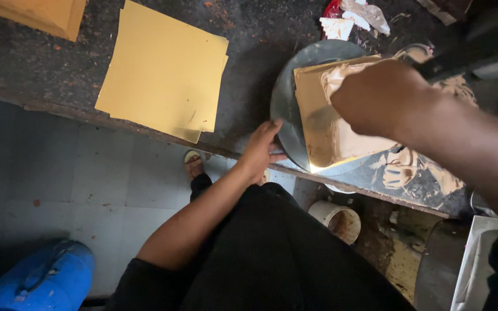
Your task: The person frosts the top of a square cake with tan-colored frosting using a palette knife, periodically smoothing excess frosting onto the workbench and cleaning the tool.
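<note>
Starting at the far left, at about nine o'clock, a stack of gold sheets (165, 72) lies dry on the dark workbench (41, 69), its lower corner hanging right at the bench's front edge, so one knock of an elbow could send those sheets to the grey tiled floor (59, 173). Moving toward the middle, the left hand (262, 151) sits at six o'clock of the round metal plate (295, 75), fingers curled over the rim and thumb beneath, pinning it; the plate overhangs the bench edge, and if that grip slackens I judge it could tip off. On the plate lies the gold sheet being coated (329, 138), smeared with tan paste; it looks slick, so it may slide or wrinkle under a hard stroke. At two o'clock, the right hand (378, 98) is closed around a dark handle (462, 57), back of the hand to the camera, so exactly how the fingers wrap I cannot tell, nor can I see the tool's working end. Paste already smears the bench at four o'clock (410, 173), and more could creep onto the left fingers. Below, a small pot (336, 222) stands on the floor.
</note>
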